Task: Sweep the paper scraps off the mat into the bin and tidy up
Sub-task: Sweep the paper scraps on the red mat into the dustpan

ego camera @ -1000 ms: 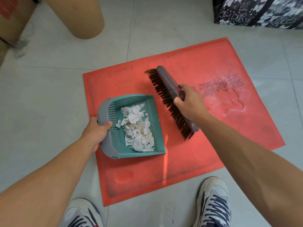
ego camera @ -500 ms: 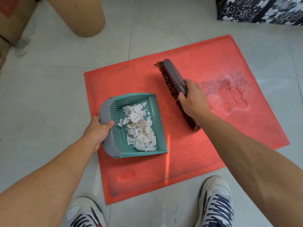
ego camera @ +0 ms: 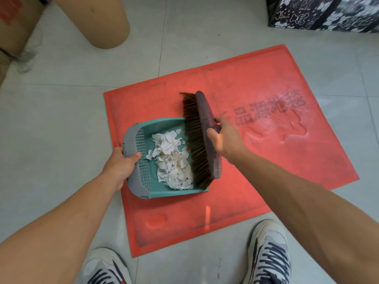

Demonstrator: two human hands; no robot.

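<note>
Head view: two sneakers nearest. L hand grips dustpan w/ paper scraps inside, on red mat. R hand grips brush, bristles at pan's open edge. Cardboard roll farthest.

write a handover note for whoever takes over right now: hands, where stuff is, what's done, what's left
Left hand: grips the dustpan by its grey back edge.
Right hand: grips the brush, with the bristles at the dustpan's open side, against the scraps.
Where: the dustpan sits on the left part of the mat, with the scraps piled inside it.
Done: the scraps are gathered in the dustpan, and none show on the mat.
Left: tip the scraps into the bin (I can't pick one out in view), then put away the brush and dustpan.
</note>
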